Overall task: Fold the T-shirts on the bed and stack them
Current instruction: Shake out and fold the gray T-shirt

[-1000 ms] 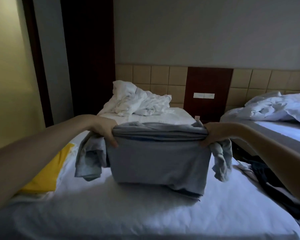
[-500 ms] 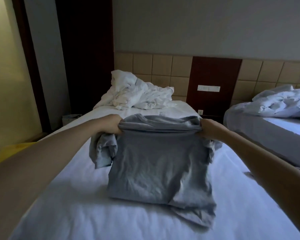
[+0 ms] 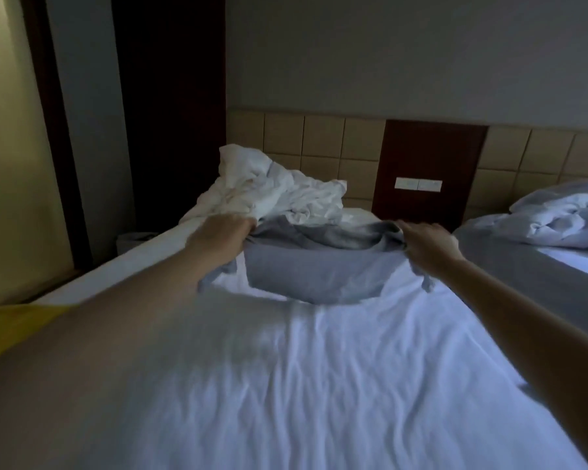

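On a white-sheeted bed (image 3: 319,385) in a dim twin room, a person stretches a grey cotton T-shirt (image 3: 316,276) out toward the tan tiled headboard (image 3: 323,144), its lower body lying on the sheet and its upper edge raised between 2 outstretched arms. The left hand (image 3: 223,232) has its fingers curled over one end of that edge; the right hand (image 3: 428,244) pinches the other, though motion blur hides the finer detail of both grips. The shirt sits at the far middle of the mattress, just in front of a crumpled white duvet (image 3: 275,195), with 1 sleeve bunched under each wrist. The step in hand appears to be laying the garment flat before folding. Doing that well likely means holding the edge taut and level, lowering both ends together short of the duvet, then drawing the 2 sleeves out and smoothing the creased middle. No folded stack is in view. A yellow cloth (image 3: 17,320) shows at the near left edge, and a second unmade bed (image 3: 540,266) stands to the right.
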A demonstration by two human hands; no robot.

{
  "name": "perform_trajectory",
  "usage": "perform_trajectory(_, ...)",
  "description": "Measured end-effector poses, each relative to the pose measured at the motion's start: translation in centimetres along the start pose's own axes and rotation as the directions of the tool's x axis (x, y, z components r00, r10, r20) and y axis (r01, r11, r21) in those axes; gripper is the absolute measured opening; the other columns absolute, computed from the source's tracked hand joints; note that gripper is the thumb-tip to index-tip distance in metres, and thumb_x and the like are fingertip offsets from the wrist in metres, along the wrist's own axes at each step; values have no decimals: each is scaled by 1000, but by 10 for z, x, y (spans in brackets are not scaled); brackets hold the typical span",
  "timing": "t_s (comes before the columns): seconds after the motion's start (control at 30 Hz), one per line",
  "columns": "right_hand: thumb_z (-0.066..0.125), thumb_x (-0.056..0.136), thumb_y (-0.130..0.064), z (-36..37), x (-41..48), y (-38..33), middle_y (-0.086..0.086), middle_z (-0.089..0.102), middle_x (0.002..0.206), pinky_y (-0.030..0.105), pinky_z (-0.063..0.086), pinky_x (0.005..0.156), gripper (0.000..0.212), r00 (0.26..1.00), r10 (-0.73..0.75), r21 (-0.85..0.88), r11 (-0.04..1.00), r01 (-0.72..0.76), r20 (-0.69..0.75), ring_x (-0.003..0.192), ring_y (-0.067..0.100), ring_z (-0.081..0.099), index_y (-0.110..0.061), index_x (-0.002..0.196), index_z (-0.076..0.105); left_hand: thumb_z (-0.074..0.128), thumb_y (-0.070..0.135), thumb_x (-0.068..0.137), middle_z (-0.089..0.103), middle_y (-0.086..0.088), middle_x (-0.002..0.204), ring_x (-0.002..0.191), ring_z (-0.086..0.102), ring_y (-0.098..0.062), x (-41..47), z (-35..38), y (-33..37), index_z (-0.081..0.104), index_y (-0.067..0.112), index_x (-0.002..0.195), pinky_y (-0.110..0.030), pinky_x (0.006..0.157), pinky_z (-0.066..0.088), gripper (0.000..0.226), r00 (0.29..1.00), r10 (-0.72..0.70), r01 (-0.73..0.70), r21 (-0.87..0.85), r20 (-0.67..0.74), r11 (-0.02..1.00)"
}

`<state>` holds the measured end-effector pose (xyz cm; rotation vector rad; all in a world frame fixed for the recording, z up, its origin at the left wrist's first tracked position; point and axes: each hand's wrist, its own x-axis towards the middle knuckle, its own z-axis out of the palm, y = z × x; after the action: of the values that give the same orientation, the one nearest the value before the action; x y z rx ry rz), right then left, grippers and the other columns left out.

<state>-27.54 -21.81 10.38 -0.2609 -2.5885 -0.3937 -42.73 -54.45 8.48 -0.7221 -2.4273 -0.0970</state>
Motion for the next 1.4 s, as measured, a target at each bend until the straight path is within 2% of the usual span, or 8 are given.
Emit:
perform_trajectory(0.13,63,84,-43,79,-66,-19,7,62,121,29,39,84,59,897,-106,192,981,24,430,112,26,57,-25,137,44,62,34,86,60,-4,119,105,59,-25,-74,70,20,52,29,122,-31,82,44,38,921,114,-88,-86,373,992)
perform_trajectory(0.23,40,60,-88,131,-135,-31,-7,50,133,24,30,96,105,789,-245,342,939,47,564,124,11,44,-18,138,43,60,61,81,50,5,136,121,51,-20,-149,113,23,39,29,139,-27,95,38,70,814,243,-120,-256,527,959)
perform_trajectory(0.33,0,62,-91,161,-187,-34,-20,9,145,26,5,112,100,901,-239,405,911,79,363,136,0,3,-37,146,12,28,80,82,62,4,124,107,59,-14,-197,141,20,43,37,131,-25,89,38,67,947,253,-187,-303,195,934)
perform_trajectory(0.47,24,98,-54,172,-206,-33,-2,55,132,39,33,105,46,986,-119,530,832,162,-114,126,19,40,-35,127,53,28,61,94,64,1,121,103,53,-11,-210,138,24,61,35,121,-26,85,33,49,972,232,-229,-341,-31,912)
perform_trajectory(0.63,29,98,-51,160,-226,-46,-1,65,118,32,25,104,57,963,-62,552,809,203,-263,118,13,47,-13,107,71,34,37,100,65,-7,120,102,54,-18,-226,126,30,73,19,106,-33,88,39,44,922,251,-353,-377,-295,856)
perform_trajectory(0.9,33,101,-38,132,-275,-37,1,58,68,38,33,102,38,900,-263,458,790,408,-349,71,16,51,-18,84,60,46,16,73,70,-4,86,84,56,-12,-282,90,33,52,27,101,-25,71,45,30,954,284,-293,-513,-98,807)
perform_trajectory(1.07,32,100,-38,100,-305,-39,3,61,68,27,42,78,26,796,-478,373,709,599,-371,72,19,50,-22,92,50,57,60,73,72,3,92,87,59,-6,-320,64,36,64,27,101,-15,74,42,44,954,300,-260,-569,-24,780)
perform_trajectory(1.4,44,91,-36,62,-370,-46,-1,67,76,21,41,57,22,911,-324,503,761,410,-254,63,21,63,-23,90,62,57,40,83,56,31,85,83,56,3,-370,27,38,62,29,93,-26,76,48,16,945,321,-196,-670,67,716)
